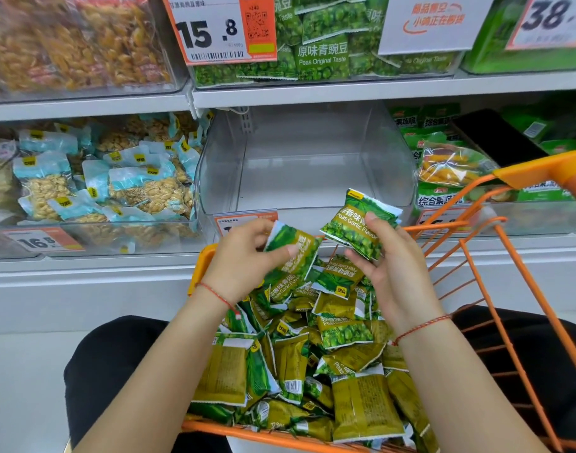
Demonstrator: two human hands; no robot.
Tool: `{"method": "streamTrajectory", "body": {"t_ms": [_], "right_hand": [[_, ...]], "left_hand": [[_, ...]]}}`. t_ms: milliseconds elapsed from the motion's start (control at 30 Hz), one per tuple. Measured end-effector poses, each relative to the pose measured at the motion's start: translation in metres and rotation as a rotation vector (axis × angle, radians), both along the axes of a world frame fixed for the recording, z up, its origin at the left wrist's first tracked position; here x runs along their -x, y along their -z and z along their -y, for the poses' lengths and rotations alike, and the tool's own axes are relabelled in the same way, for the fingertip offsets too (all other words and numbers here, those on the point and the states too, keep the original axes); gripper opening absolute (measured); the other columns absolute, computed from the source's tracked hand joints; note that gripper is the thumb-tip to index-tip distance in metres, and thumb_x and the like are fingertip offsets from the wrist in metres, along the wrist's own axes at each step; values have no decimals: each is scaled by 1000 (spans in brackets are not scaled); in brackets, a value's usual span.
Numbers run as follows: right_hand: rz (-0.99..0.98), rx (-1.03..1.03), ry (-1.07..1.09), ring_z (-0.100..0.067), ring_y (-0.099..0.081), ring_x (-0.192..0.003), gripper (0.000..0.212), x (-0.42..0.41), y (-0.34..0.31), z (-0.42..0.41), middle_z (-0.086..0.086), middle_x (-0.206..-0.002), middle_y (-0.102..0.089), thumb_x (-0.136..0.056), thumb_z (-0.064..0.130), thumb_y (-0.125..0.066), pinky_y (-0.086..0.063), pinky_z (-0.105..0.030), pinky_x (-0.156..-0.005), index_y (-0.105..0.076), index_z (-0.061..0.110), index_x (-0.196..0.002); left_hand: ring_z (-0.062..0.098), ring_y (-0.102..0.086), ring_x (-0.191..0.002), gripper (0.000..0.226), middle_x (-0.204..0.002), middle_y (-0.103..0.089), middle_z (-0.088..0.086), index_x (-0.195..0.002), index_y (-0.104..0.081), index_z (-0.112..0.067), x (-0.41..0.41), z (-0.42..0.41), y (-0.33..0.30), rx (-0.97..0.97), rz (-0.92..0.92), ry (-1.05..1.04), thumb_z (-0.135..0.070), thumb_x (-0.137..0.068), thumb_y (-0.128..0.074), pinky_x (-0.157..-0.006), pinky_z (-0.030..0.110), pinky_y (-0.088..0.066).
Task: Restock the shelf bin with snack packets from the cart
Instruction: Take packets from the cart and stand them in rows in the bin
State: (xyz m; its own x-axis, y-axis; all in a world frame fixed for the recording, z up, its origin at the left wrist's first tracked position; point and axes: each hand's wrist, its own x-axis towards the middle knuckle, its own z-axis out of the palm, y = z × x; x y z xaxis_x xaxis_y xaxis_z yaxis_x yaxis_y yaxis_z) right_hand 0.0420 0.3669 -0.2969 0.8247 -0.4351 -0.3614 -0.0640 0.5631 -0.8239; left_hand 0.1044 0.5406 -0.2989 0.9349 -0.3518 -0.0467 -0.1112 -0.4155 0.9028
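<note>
My left hand (244,259) grips a green and olive garlic-pea packet (296,246) over the orange cart (525,289). My right hand (391,266) pinches a small stack of green garlic-pea packets (355,223) just in front of the shelf. Below both hands the cart basket holds a heap of several more snack packets (313,371). Straight ahead, a clear plastic shelf bin (306,165) on the middle shelf has nothing in it.
A bin of peanut packs (100,188) stands to the left of the clear one, and a bin of mixed green snack bags (450,165) to the right. Above sit original-taste pea packets (322,57) and price signs (218,31). The cart's orange handle (541,171) rises at right.
</note>
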Motion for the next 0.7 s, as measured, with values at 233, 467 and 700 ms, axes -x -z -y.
{"method": "streamTrajectory", "body": {"t_ms": [233, 467, 700], "right_hand": [[-26, 50, 30, 3, -67, -71, 76, 1, -2, -3, 0, -142, -40, -87, 23, -66, -56, -34, -85, -22, 13, -149], [-20, 46, -81, -5, -69, -84, 79, 1, 1, -2, 0, -147, -35, -84, 24, -69, -56, -39, -86, -24, 14, -149], [-5, -68, -238, -12, -66, -103, 61, 2, 1, -6, -9, -133, -55, -82, 24, -67, -58, -33, -73, -44, 7, -136]], "left_hand": [[7, -65, -67, 22, -73, -71, -5, -99, -65, -13, -1, 2, -20, 476, -338, -82, -17, -77, -68, -56, 18, -52], [8, -64, -69, 25, -76, -69, -5, -91, -67, -16, 0, 9, -27, 588, -359, -53, -25, -69, -67, -70, 23, -53], [4, -51, -44, 23, -62, -63, -4, -85, -59, -16, -11, 26, -38, 198, -196, 73, -22, -72, -77, -42, 17, -37]]}}
